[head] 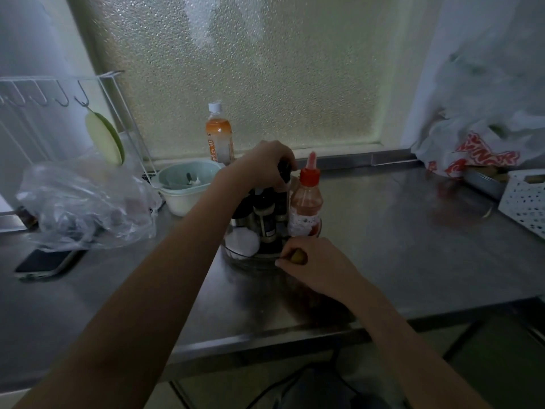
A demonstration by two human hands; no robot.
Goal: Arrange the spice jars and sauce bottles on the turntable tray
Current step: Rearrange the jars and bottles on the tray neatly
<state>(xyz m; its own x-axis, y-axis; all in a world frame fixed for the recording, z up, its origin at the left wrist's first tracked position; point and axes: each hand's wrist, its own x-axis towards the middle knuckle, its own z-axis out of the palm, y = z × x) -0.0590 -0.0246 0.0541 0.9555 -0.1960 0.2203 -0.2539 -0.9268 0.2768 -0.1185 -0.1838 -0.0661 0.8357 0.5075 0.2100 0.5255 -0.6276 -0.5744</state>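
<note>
A clear round turntable tray sits mid-counter with several dark spice jars, a white-lidded jar and a red-capped chili sauce bottle standing on it. My left hand reaches over the jars and is closed around the black top of a tall dark bottle at the tray's back. My right hand rests at the tray's front right rim, fingers curled around a small yellowish object. What that object is I cannot make out.
An orange drink bottle stands by the frosted window. A pale green bowl and a clear plastic bag lie left, with a phone near the front. A white perforated basket and printed bags occupy the right.
</note>
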